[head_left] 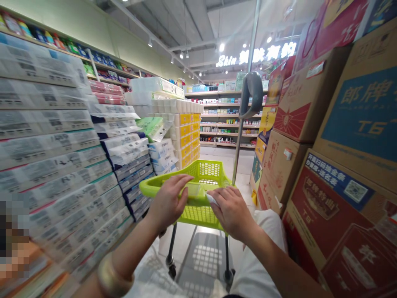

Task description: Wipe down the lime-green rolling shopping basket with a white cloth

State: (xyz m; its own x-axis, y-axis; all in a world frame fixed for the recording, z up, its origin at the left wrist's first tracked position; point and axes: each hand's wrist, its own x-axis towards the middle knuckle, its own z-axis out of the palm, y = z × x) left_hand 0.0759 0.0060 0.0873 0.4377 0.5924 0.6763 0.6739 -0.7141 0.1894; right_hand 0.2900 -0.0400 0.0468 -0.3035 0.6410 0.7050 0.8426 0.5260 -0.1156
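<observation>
A lime-green plastic basket (207, 170) sits on a wheeled frame in a shop aisle right in front of me. My left hand (169, 200) rests on the basket's near rim, fingers stretched out and flat. My right hand (231, 211) lies on the same rim to the right, fingers curled over a small white thing (211, 199) that I cannot name. A grey handle (252, 93) on a metal pole rises from the cart's right side. A gold bangle (110, 279) circles my left wrist.
Stacked tissue packs (62, 165) wall the left side of the aisle. Tall piles of brown and red cardboard boxes (328, 136) crowd the right. Shelves of goods (226, 124) stand at the far end under a lit sign. The tiled floor (201, 256) shows beneath the cart.
</observation>
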